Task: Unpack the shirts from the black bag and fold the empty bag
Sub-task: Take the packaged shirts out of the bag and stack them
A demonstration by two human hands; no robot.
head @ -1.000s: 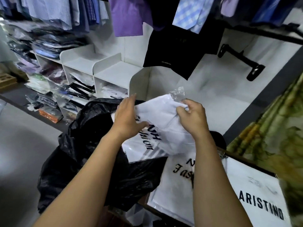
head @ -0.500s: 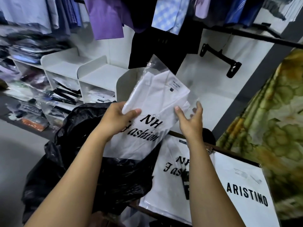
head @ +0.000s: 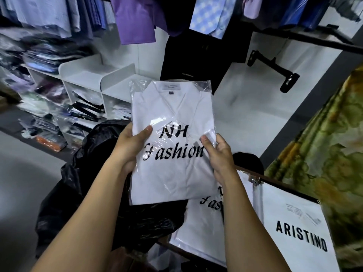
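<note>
A folded white shirt [head: 172, 118] in clear plastic, printed "NH Fashion", is held upright and flat toward me above the black bag [head: 88, 185]. My left hand [head: 130, 146] grips its left edge, thumb on the front. My right hand [head: 219, 154] grips its right edge, thumb on the front too. The crumpled black bag sits below and left of the shirt, partly hidden by my arms. Another packed white shirt [head: 204, 228] lies flat on the surface under my right arm.
A white "ARISTINO" package [head: 298, 234] lies at the right on a dark-edged surface. White shelf cubbies [head: 86, 75] with packed clothes stand at the left. Hanging shirts [head: 135, 18] and a black rail [head: 273, 63] are ahead. Green patterned fabric [head: 322, 150] fills the right side.
The packed shirt came up out of the black bag, turned from crumpled and tilted to upright and flat facing me. Both hands shifted to grip its two side edges.
</note>
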